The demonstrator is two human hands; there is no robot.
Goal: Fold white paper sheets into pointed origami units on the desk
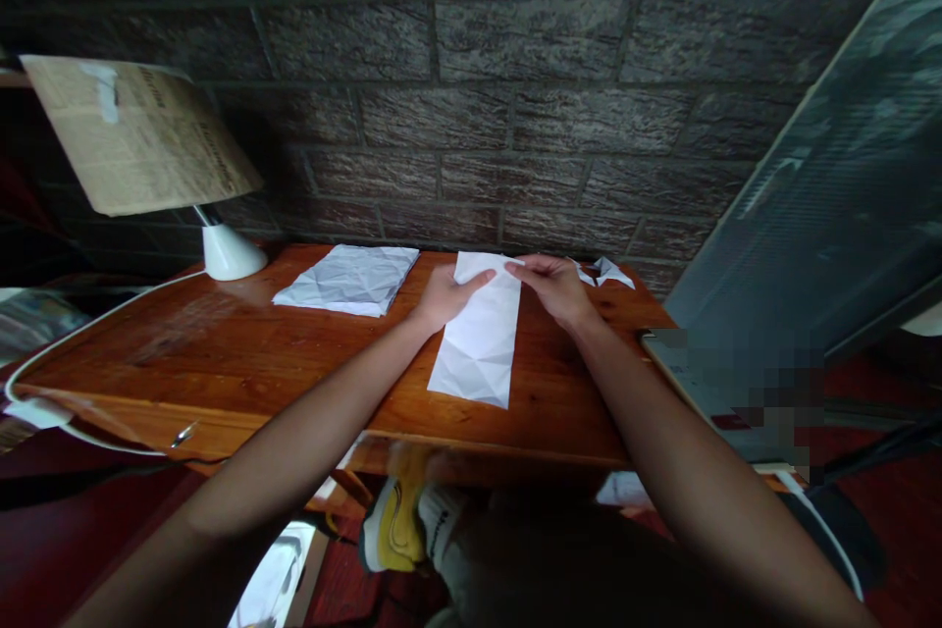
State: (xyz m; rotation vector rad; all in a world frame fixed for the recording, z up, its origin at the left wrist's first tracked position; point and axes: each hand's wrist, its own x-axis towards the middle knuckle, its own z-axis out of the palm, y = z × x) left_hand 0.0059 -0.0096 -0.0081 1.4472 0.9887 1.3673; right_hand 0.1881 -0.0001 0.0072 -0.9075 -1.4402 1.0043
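Note:
A long strip of white paper (482, 339), marked with crossing creases, slants over the wooden table. Its far end is between my two hands. At its left edge my left hand (448, 296) grips it, the thumb lying on top. My right hand (553, 285) pinches the far right corner between thumb and fingers. Left of my hands lies a stack of creased white paper sheets (349, 280). Small folded white paper pieces (612, 273) sit just beyond my right hand, partly hidden by it.
The wooden table (242, 353) meets a dark brick wall (471, 118). A lamp (147, 137) with a paper shade stands at the left, its white cord (95, 314) running along the edge. A large grey panel (810, 196) leans on the right. A yellow-and-white shoe (397, 525) shows below.

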